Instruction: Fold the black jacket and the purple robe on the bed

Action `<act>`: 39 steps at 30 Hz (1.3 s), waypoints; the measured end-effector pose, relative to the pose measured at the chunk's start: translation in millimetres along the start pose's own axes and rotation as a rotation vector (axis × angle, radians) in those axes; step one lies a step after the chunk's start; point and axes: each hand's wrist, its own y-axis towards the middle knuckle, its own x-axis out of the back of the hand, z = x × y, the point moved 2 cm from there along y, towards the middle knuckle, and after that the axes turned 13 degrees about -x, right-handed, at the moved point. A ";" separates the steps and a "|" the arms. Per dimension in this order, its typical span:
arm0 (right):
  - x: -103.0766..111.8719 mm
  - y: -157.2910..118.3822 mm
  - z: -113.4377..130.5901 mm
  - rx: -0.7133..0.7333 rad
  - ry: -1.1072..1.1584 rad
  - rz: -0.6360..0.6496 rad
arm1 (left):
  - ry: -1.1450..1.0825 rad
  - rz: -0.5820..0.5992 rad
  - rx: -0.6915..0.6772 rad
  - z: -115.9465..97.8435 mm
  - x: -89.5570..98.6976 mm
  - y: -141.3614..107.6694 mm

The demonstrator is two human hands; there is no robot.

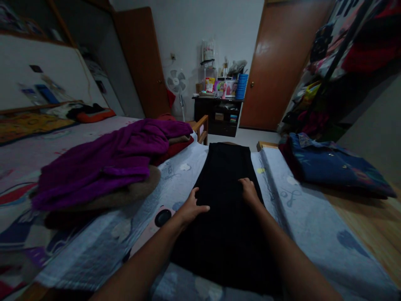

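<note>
A black garment lies stretched out on the pale patterned cover in front of me, narrower at the far end; its dark folds do not show whether it is a skirt or trousers. At its left edge rests my left hand, open, thumb spread toward the middle and index finger pointing away. My right hand is on the right part of the garment, its fingers bunched and curled against the cloth. Just beyond my left forearm lies a pink object with a round black patch, partly hidden by the arm.
A purple fleece garment is piled on other clothes at left. Folded blue denim clothing lies at right, above a wooden surface. Farther back are a wooden chair or frame, a white fan and a dark cabinet.
</note>
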 end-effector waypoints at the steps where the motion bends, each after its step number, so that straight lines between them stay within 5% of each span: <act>1: 3.7 2.8 -2.5 0.012 0.007 0.055 | -0.035 0.021 0.018 0.8 2.4 -6.4; 4: 20.5 9.8 -5.2 0.020 0.055 0.142 | -0.107 0.109 0.000 6.9 5.1 -20.6; 9: 40.2 0.0 31.8 0.066 0.100 -0.036 | 0.065 0.097 -0.171 15.2 -0.6 -28.3; 13: 18.7 -23.4 67.8 0.225 -0.093 0.080 | 0.360 0.028 -0.389 8.4 -3.1 -32.2; 18: -12.6 -37.0 67.0 0.233 -0.275 0.144 | 0.865 0.054 -0.417 6.7 -2.9 -41.0; 25: -1.8 -23.0 68.5 0.222 -0.230 0.236 | 1.036 0.187 -0.723 -11.3 -20.7 -17.2; 30: 9.0 9.6 88.6 0.239 -0.125 0.186 | 1.013 0.318 -0.619 6.5 -26.8 2.4; 39: -31.6 32.9 90.7 0.177 -0.242 0.211 | 1.074 0.397 -0.516 26.9 -25.8 0.4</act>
